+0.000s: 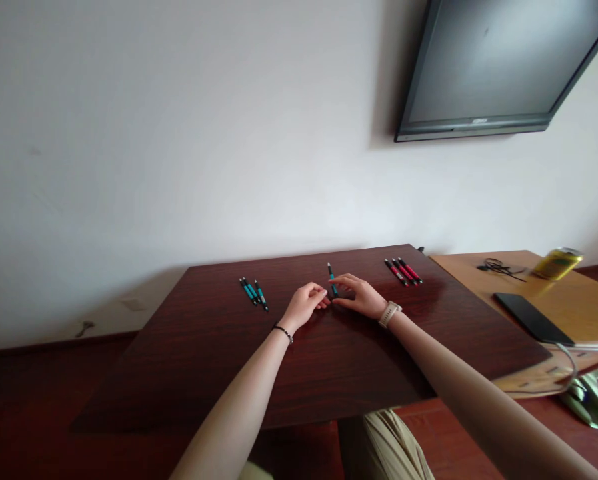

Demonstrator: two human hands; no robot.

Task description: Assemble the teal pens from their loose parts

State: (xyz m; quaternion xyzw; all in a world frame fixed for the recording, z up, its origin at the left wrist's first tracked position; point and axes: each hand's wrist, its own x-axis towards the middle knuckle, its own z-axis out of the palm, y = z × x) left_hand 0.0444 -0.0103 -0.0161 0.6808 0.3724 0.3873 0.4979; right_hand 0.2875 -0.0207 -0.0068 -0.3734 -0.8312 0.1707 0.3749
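Near the middle of the dark wooden table (219, 347), a teal and black pen (331, 271) points toward the wall. My right hand (359, 297) is at this pen, index fingertip across its barrel and thumb by its near end. Close beside it on the left is my left hand (306, 305), fingers loosely bent and nothing visible in them. Three teal and black pens (253, 292) lie together on the table's left side. Toward the right, several red and black pens (403, 272) rest side by side.
A lighter wooden table (569, 313) adjoins on the right, holding a black phone (531, 317) with a cable, a coiled black cord (499, 268) and a yellow can (557, 264). A television (503, 67) hangs on the wall. Green cloth (593, 400) appears at lower right.
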